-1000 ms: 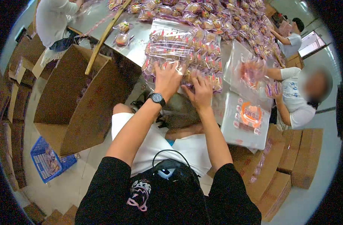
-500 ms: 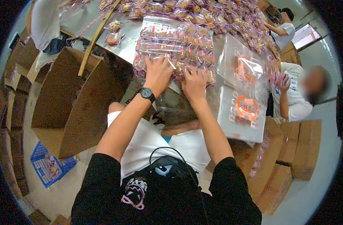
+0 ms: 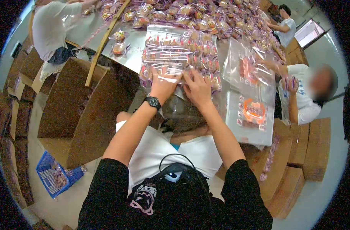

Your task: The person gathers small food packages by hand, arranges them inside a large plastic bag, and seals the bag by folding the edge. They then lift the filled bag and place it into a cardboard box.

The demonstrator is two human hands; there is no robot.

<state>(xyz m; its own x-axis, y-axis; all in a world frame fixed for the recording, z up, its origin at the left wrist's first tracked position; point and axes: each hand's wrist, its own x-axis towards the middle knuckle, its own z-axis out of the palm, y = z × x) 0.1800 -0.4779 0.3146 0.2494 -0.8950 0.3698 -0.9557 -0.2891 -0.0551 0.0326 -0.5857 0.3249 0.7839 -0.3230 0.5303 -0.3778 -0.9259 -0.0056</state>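
A large clear plastic bag point(image 3: 171, 48) lies flat on the metal table, filled with rows of small wrapped snack packets with purple and red print. My left hand point(image 3: 165, 84), with a black watch on the wrist, grips the bag's near edge. Close beside it, my right hand point(image 3: 198, 87) holds the same edge, its fingers bent over the plastic. The thumbs almost meet in the middle. The undersides of both hands are hidden.
Loose wrapped snacks point(image 3: 198, 17) are heaped at the back. Printed empty bags point(image 3: 251, 115) lie stacked on my right. A wooden strip point(image 3: 106, 44) crosses the left table edge above a cardboard box point(image 3: 94, 111). A blue basket point(image 3: 58, 176) is on the floor. Co-workers stand left and right.
My hands have drawn closer together along the bag's near edge. The view has shifted slightly. At left, a co-worker's arm now reaches over the table; the right co-worker's hand extends toward the empty bags.
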